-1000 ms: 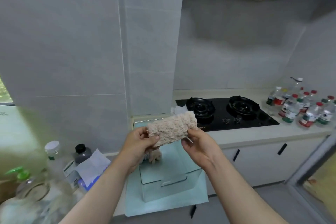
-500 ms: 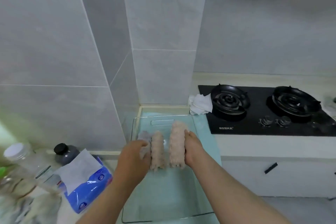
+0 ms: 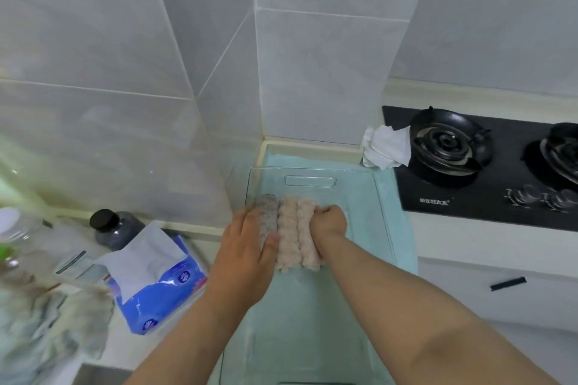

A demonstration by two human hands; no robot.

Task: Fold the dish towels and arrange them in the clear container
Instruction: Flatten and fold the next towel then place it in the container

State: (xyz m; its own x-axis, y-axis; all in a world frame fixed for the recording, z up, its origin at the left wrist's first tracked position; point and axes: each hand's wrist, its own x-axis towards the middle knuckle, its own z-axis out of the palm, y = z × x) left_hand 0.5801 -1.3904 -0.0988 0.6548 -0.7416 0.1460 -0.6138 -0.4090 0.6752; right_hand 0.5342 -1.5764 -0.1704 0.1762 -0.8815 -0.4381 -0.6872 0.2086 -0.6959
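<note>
Furthest left, a blurred heap of crumpled cloth (image 3: 47,322) is seen at the counter's near edge, and a dark-capped bottle (image 3: 115,228) is stood against the wall behind it. Just beside the bottle a blue tissue pack (image 3: 156,287) is laid, with a white sheet standing out of its top.

Next, the left hand (image 3: 247,244) is laid over the grey towel (image 3: 268,212), its fingers fairly straight and pressed flat on the fabric, with nothing gripped. The grey towel is packed on edge against the middle beige towel (image 3: 288,228), which in turn is touched by the right beige towel (image 3: 308,237). All three are set side by side inside the clear container (image 3: 312,169), towards its far end and its left wall. The right hand (image 3: 328,222) is curled round the outer side of the right beige towel; its fingertips are hidden.

The container is placed on a teal mat (image 3: 403,228). Beyond the mat's far right corner a crumpled white cloth (image 3: 386,147) is left, touching the black gas hob (image 3: 463,197).
</note>
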